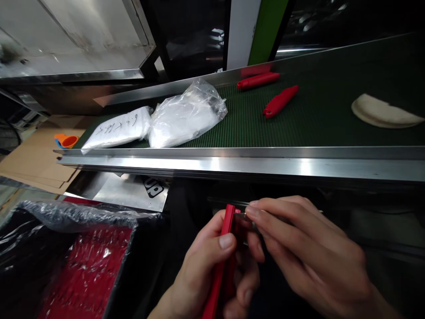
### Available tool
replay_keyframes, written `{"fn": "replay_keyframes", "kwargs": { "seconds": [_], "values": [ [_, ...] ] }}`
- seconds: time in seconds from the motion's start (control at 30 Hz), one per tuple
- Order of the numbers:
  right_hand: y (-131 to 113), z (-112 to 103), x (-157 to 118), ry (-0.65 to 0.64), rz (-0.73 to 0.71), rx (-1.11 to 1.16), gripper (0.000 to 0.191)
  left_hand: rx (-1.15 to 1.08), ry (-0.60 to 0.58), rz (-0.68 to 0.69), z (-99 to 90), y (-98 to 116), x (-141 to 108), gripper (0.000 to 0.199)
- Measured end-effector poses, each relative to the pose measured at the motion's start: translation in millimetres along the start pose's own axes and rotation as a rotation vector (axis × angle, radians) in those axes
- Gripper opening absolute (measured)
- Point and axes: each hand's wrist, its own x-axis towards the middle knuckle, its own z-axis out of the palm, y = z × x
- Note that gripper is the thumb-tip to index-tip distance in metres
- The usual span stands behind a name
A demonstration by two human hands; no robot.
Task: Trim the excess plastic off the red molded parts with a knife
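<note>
My left hand grips a long red plastic handle that stands nearly upright below the belt's front rail. My right hand pinches a small thin metal piece at the handle's top end, touching it. Up on the green conveyor belt lie two more red handles, apart from each other, toward the far side.
Two clear bags of white material rest on the belt's left end. A pale flat curved piece lies at right. A plastic-lined bin of red parts sits at lower left. Cardboard and an orange cup are at far left.
</note>
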Motion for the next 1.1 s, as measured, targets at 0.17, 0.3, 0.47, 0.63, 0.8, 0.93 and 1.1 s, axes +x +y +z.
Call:
{"fn": "replay_keyframes", "kwargs": {
  "seconds": [0.17,0.3,0.47,0.63,0.8,0.93,1.1],
  "values": [
    [7.7,0.4,0.7,0.045,0.076,-0.046,0.038,-0.040,-0.147,0.108,-3.3,-4.4,1.5,0.027],
    [6.8,-2.1,-1.9,0.041,0.098,-0.026,0.039,-0.068,-0.087,0.116,-0.4,-3.4,2.2,0.030],
    [1.0,-3.5,-3.8,0.002,0.022,-0.007,0.034,-0.118,-0.009,0.064,5.5,0.2,3.2,0.033],
    [4.0,-1.5,0.1,-0.007,-0.014,-0.057,0.029,-0.052,0.011,0.038,4.0,-4.8,3.9,0.051],
    [7.6,-1.3,-0.3,-0.036,-0.037,-0.083,0.031,-0.091,-0.033,-0.011,1.9,-6.1,3.8,0.057],
    [7.5,-3.3,-4.0,-0.021,-0.033,-0.088,0.030,-0.186,-0.020,0.026,2.1,-6.1,4.9,0.041],
    [7.3,-3.5,-2.9,-0.043,-0.020,-0.113,0.030,-0.193,-0.015,-0.008,3.8,-6.1,5.1,0.045]
  ]
}}
